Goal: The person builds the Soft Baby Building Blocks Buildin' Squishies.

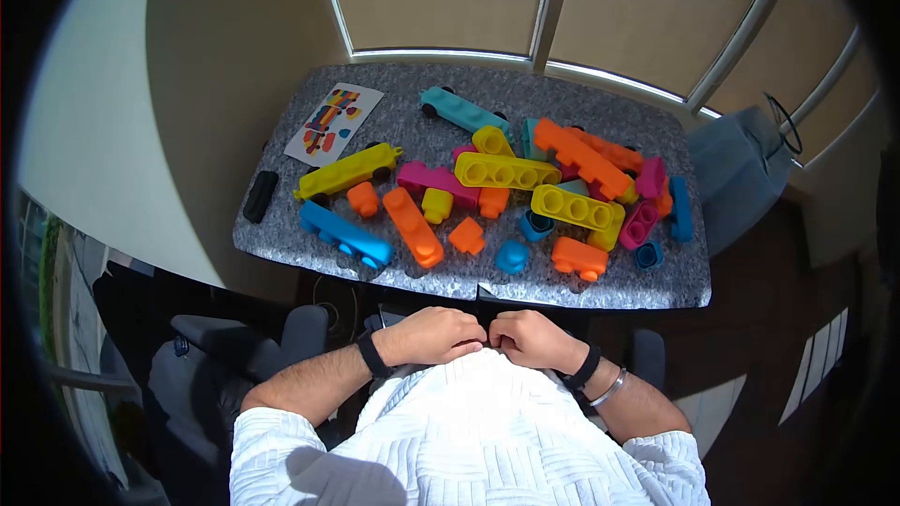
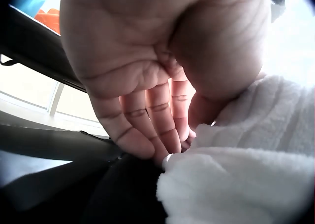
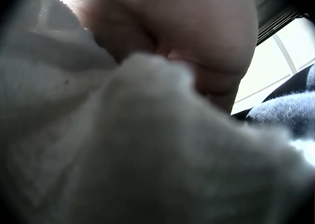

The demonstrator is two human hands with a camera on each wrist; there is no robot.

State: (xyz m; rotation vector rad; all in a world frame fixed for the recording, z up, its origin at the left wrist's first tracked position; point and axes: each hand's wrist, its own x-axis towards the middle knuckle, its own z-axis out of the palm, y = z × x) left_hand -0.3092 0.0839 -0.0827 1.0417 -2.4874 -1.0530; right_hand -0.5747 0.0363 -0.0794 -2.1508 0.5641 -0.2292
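In the head view both hands are low at the lap, in front of the table's near edge, by the hem of the white shirt point(image 1: 473, 394). Relaxed, loosely bent fingers mark the left hand point(image 1: 436, 334); in the left wrist view its fingers point(image 2: 162, 110) hang down beside the shirt cloth, with no toy in the palm. The right hand point(image 1: 536, 339) lies close beside it, fingers loosely curled. Shirt cloth hides most of that hand in the right wrist view. Nearest to the hands on the table are a blue block point(image 1: 512, 257) and an orange block point(image 1: 579, 259).
The speckled grey table point(image 1: 431, 283) bears several toy blocks, a yellow wheeled base point(image 1: 347, 171), a teal wheeled base point(image 1: 464, 112) and a blue wheeled base point(image 1: 345, 234). A printed picture card point(image 1: 335, 123) and a black case point(image 1: 261, 197) lie at left. Chair armrests point(image 1: 305, 333) flank the person.
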